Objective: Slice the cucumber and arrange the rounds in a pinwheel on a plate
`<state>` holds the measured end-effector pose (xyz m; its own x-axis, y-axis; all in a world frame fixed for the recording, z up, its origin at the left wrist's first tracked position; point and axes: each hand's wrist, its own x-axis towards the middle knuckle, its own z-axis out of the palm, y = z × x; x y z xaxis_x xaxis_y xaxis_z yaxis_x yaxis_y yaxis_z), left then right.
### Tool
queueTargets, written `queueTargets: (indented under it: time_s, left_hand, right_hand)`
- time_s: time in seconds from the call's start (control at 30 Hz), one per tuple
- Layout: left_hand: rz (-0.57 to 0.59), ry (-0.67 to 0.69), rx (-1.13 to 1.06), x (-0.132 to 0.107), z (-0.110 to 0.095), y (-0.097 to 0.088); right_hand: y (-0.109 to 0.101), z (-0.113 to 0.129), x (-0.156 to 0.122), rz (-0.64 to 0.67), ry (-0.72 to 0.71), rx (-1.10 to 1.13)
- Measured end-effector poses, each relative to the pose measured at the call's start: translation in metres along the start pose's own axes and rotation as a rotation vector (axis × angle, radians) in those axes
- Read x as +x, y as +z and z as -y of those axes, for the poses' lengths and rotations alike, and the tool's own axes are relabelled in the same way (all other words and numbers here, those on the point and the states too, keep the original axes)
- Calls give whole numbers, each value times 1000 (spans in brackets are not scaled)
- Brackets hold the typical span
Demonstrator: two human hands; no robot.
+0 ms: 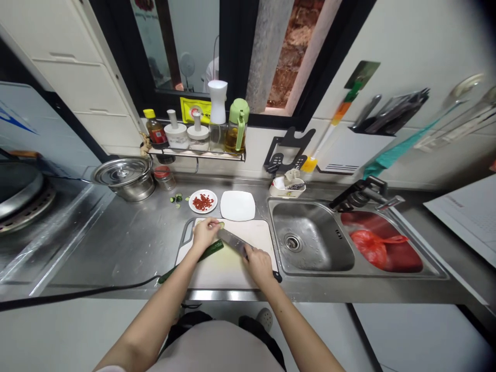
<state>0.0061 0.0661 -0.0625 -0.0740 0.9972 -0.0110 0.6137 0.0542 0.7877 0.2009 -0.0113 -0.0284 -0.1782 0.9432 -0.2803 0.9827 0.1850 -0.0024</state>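
While the right hand (259, 264) is closed around a knife (232, 242), the left hand (205, 233), fingers bent, meets a cucumber piece (221, 226), its grip unclear; a longer cucumber (214, 249) crosses the cutting board (228, 276) beneath the left wrist.

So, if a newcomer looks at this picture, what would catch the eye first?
Probably the bright red plastic bag in the sink's right basin. Next, perhaps, the red chopped pieces on a white plate beyond the cutting board, and the broad knife in the right grip, angled over that board near a dark green cucumber.
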Motion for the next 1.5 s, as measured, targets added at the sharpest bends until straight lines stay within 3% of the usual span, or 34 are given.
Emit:
queueTargets:
  time_s: [0.1, 0.17, 0.3, 0.47, 0.67, 1.0, 1.3, 1.5]
  left_hand:
    - [-198, -145, -146, 10, 27, -15]
    - [-267, -225, -147, 17, 44, -28]
    - [-265, -358, -4, 25, 63, -40]
    - [-144, -406, 88, 28, 58, -21]
    - [-96, -389, 174, 31, 54, -2]
    - [-91, -258, 339, 34, 50, 1]
    - [-81, -269, 381, 32, 50, 4]
    - [-220, -233, 287, 23, 48, -3]
  right_hand:
    - [5, -9, -2, -5, 71, 24]
    - [8, -15, -4, -11, 111, 46]
    - [13, -21, -5, -16, 158, 91]
    - [15, -18, -4, -21, 172, 115]
    - [15, -17, -3, -7, 175, 139]
    - [14, -19, -4, -1, 179, 152]
    - [14, -17, 0, -5, 171, 158]
    - [14, -18, 0, -27, 166, 182]
